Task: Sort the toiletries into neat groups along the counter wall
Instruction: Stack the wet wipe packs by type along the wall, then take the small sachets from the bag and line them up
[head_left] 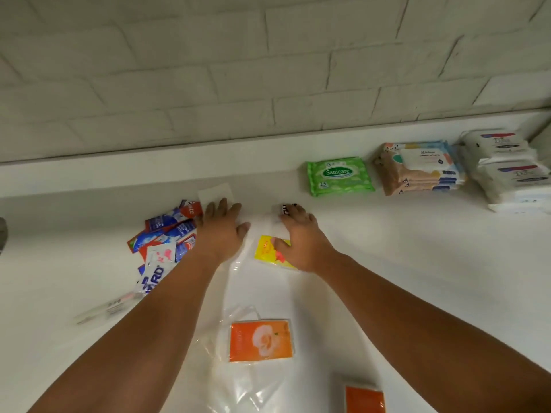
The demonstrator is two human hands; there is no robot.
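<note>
Both my arms reach out over the white counter (417,263). My left hand (222,228) lies flat with fingers straight on a white sachet (215,192), beside a heap of blue, red and white sachets (167,236). My right hand (301,236) rests over a white packet with black print (285,209), its fingertips on it, its thumb against a yellow sachet (265,248). Along the wall at the right lie a green Sanicare wipes pack (340,175), a stack of patterned wipes packs (420,168) and a stack of white packs (507,168).
An orange packet with a flower (260,340) lies on a clear plastic bag (253,391) near me. A second orange packet (364,399) is at the bottom edge. A thin wrapped stick (107,308) lies at the left. The tiled wall (268,70) rises behind the counter.
</note>
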